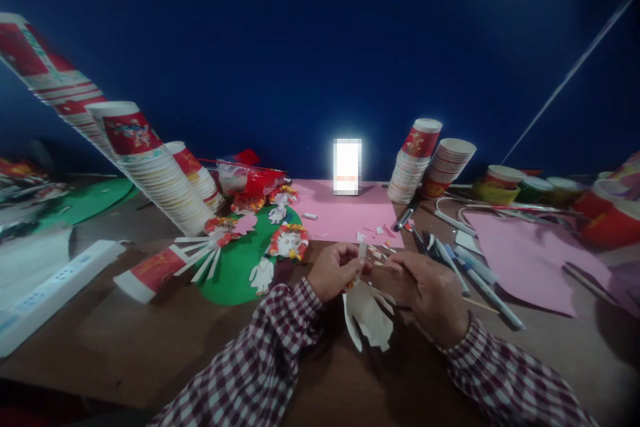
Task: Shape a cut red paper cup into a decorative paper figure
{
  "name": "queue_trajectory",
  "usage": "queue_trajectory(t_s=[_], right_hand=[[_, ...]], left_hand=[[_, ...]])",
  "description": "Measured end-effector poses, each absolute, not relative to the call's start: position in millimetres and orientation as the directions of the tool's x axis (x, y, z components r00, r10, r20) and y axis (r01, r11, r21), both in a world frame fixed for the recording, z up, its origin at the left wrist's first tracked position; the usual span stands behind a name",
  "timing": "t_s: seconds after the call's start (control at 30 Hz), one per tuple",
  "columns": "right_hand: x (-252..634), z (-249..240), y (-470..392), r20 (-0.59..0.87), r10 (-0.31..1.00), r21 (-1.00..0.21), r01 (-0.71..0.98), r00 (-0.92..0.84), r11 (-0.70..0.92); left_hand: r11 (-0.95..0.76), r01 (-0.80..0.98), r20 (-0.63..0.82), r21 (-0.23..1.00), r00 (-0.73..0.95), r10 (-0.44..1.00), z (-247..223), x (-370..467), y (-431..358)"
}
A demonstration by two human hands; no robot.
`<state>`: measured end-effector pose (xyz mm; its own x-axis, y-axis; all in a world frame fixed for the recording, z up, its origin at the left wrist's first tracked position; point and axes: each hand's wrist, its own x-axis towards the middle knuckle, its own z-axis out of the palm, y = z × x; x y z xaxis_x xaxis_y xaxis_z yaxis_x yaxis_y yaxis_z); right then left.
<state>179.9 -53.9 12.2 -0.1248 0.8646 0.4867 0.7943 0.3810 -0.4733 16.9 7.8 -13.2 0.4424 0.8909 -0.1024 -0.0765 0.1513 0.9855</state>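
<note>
A white paper piece (373,320), cut into strips and flaps, hangs below my two hands near the front middle of the table. My left hand (334,273) pinches its upper part, where a narrow pale strip stands up between thumb and fingers. Close by on the right, my right hand (429,290) has its fingers bent together beside the strips; what they hold is too small to make out. Small paper scraps (377,252) lie just beyond my hands.
Tall paper cup stacks (160,173) lean at the left, with more cups (413,160) at the back right. Green paper (227,273) bears paper cut-outs. Pink sheets (525,267), pens (487,287) and a power strip (60,287) lie around.
</note>
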Motion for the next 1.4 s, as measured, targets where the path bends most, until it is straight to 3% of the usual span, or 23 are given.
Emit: queue_trajectory(t_s=[0.17,0.3,1.0,1.4], right_hand=[[180.5,8.5,-48.9,0.51,0.849,-0.448,0.801,-0.137,0.398],[179.8,5.5,-47.2,0.525,0.835,-0.421,0.802,-0.166,0.424],[180.2,7.4,-47.5,0.548,0.821,-0.384,0.824,-0.16,0.417],[180.8,6.4,-47.2,0.538,0.824,-0.378,0.821,-0.18,0.427]], left_hand=[[0.172,-0.071,-0.132,0.983,0.386,0.913,-13.3,21.1,4.3],[0.099,-0.08,-0.066,0.992,0.346,0.936,-15.5,21.6,4.2],[0.1,-0.087,-0.053,0.991,0.431,0.901,-14.7,23.2,-0.6],[0.013,-0.015,-0.007,1.0,0.378,0.926,-20.0,21.2,1.7]])
